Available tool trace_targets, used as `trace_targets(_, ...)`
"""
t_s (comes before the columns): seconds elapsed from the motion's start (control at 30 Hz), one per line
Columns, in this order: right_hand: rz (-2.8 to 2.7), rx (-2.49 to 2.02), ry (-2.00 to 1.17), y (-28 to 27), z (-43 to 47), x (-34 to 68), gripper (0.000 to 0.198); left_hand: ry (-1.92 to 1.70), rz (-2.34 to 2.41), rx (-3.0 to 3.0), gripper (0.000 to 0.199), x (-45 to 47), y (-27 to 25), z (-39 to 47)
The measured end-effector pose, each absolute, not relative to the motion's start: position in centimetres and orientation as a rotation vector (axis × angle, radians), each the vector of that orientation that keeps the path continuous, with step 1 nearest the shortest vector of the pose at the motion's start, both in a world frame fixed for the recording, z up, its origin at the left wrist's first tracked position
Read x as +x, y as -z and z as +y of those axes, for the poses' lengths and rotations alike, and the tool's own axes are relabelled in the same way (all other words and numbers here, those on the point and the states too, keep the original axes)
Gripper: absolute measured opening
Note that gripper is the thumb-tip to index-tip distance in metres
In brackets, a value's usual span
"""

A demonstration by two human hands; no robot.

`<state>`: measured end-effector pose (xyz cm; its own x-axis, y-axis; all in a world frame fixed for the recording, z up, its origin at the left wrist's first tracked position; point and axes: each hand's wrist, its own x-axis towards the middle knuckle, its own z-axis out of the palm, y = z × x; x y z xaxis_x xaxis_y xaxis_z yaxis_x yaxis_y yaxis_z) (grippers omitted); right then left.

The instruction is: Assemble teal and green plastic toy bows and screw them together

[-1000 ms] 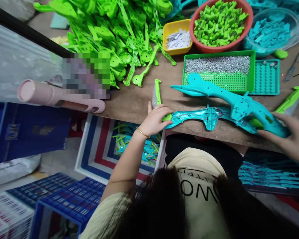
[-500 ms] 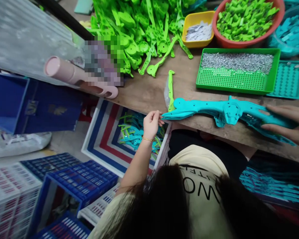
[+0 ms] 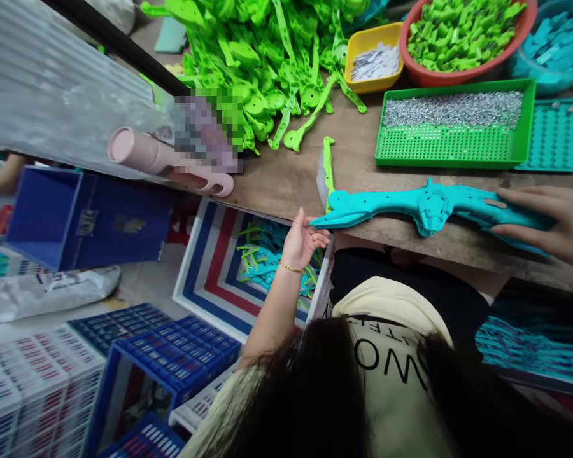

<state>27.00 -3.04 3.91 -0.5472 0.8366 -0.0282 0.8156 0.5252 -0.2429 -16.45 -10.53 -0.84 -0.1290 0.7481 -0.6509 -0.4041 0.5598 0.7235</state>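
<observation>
Right of frame, right hand [image 3: 561, 226] clasps one end of the turquoise casing [image 3: 401, 202], left hand [image 3: 303, 242] loose-fingered at its tip: apparently alignment, next move calling for steady, even support.

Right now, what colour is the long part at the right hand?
The long part is turquoise; it shows best in the head view.

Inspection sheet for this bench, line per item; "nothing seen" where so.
Surface: brown wooden tabletop, far side loaded.
Job's things: long turquoise plastic shell along the near edge.
Clutter: bright-green plastic heap; green rectangular tray with small silver pieces.
Hands: right hand grips the shell's right end; left hand loosely open at its left tip, contact unclear.
Cables: nothing seen.
Surroundings: blue slatted plastic crates, floor left; striped red-white-blue box below the tabletop.
</observation>
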Motion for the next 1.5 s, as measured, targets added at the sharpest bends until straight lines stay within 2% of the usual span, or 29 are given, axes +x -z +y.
trace_targets(0.1,-2.686,-1.398,-0.282,-3.5,-3.0,26.6,0.08,-1.03,1.383,0.335,0.054,-16.4,0.9,-10.5)
trace_targets(0.17,-2.678,-1.402,-0.285,-3.1,-3.0,26.4,0.077,-1.039,1.401,0.355,0.045,-16.3,1.0,-10.6)
trace_targets(0.3,-2.649,-1.507,-0.535,-3.0,-2.5,26.1,0.066,-1.067,1.456,0.399,0.025,-16.3,1.1,-10.6)
trace_targets(0.5,-2.55,-1.61,-0.875,-4.1,-1.1,25.9,0.067,-1.067,1.49,0.402,0.024,-16.4,1.6,-10.0)
trace_targets(0.7,-2.574,-1.559,-0.676,-3.8,-2.3,25.8,0.063,-0.996,1.558,0.496,0.03,-16.7,1.5,-10.1)
trace_targets(0.87,-2.552,-1.526,-0.489,-2.2,-3.8,25.4,0.059,-1.205,2.034,1.035,0.027,-18.8,-0.4,-9.8)
trace_targets(0.97,-2.512,-1.493,-0.436,-1.8,-4.3,25.3,0.055,-1.284,2.042,1.407,0.022,-17.1,-3.0,-8.1)
trace_targets(1.07,-2.304,-1.516,-0.431,-2.0,-4.6,26.5,0.05,-1.066,1.797,1.848,0.022,-10.4,-4.8,-5.5)
trace_targets(1.13,-2.038,-1.651,-0.432,-2.0,-4.9,28.1,0.044,-0.894,1.473,2.169,0.021,-3.9,-5.0,-3.4)
trace_targets(1.23,-1.643,-1.912,-0.414,-1.2,-5.8,30.5,0.037,-0.462,1.082,2.491,0.028,5.9,-4.2,-0.5)
trace_targets(1.37,-1.346,-2.153,-0.545,0.1,-7.1,31.7,0.045,0.094,1.072,2.631,0.049,13.3,-2.8,1.0)
trace_targets(1.5,-1.335,-2.184,-0.756,0.1,-7.5,31.0,0.051,0.29,1.149,2.644,0.048,14.1,-2.5,0.2)
